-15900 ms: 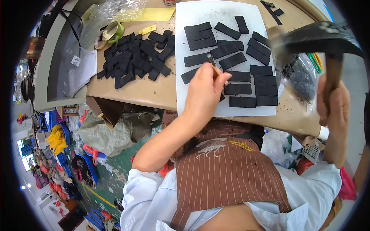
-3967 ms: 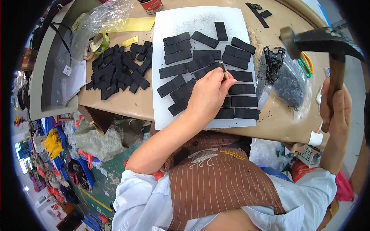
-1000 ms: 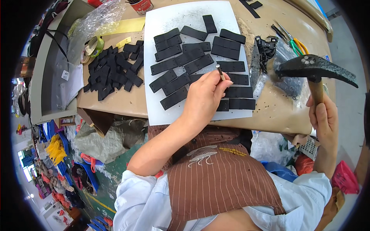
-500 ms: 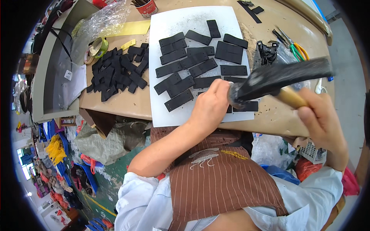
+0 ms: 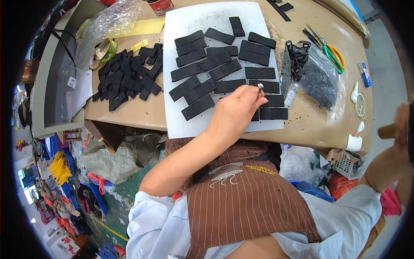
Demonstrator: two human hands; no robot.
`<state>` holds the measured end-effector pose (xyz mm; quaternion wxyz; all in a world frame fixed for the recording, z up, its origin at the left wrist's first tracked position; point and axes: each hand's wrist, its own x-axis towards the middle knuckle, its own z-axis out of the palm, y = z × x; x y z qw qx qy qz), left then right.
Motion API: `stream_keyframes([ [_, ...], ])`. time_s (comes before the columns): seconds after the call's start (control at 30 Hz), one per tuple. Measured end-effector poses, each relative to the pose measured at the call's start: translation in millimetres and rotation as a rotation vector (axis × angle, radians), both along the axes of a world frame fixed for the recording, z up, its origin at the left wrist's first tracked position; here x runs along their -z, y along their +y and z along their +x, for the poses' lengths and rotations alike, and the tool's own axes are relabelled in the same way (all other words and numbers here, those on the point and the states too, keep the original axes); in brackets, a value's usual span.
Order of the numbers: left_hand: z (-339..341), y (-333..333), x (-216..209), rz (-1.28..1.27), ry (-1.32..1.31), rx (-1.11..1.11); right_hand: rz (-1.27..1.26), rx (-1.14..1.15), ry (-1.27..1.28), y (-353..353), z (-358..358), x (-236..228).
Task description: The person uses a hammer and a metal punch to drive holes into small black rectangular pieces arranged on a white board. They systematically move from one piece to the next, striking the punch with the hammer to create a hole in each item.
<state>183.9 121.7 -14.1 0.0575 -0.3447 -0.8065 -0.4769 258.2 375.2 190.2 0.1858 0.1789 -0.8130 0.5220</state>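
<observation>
My left hand (image 5: 237,107) is closed around a slim metal punch (image 5: 260,86), whose round top end pokes up beside the thumb. It holds the punch over black fabric strips (image 5: 274,101) with small holes near their ends, and the fingers hide the punch's tip. Several such strips lie in rough rows on a white board (image 5: 183,26). At the far right edge my right hand (image 5: 402,125) is raised off the table and blurred, gripping a hammer by its wooden handle (image 5: 387,131). The hammer's head is lost in the dark rim.
Left of the board lies a heap of black strips (image 5: 125,77), with a tape roll (image 5: 105,49) behind it. To the right are black plastic parts (image 5: 297,58), a bag (image 5: 319,86), scissors (image 5: 334,56) and a white cord (image 5: 360,105). A red can (image 5: 160,6) stands at the back.
The hammer has swung up and away to the right with my right hand, from over the punch to the picture's edge. My left hand has stayed at the punch, now uncovered.
</observation>
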Motion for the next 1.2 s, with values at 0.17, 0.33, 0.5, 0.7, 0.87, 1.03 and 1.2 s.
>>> stream_keyframes([
  [0.17,8,-1,-3,-0.123,-0.044,-0.094,0.390,-0.048,-0.372,-15,6,62],
  [0.33,-9,26,-9,0.159,-0.329,-0.024,-0.155,0.239,-0.402,5,43,70],
  [0.5,-6,52,-3,0.017,-0.045,0.026,-0.015,0.218,-0.551,9,51,77],
  [0.7,-2,52,7,0.066,-0.277,0.010,-0.029,0.255,-0.498,14,57,82],
  [0.87,-2,52,4,0.065,-0.279,0.009,-0.022,0.368,-0.335,33,57,70],
  [1.03,-1,52,4,0.027,-0.207,0.025,-0.048,0.155,-0.003,55,35,6],
  [1.2,5,50,3,-0.106,0.033,0.067,0.404,0.020,-0.145,18,16,47],
])
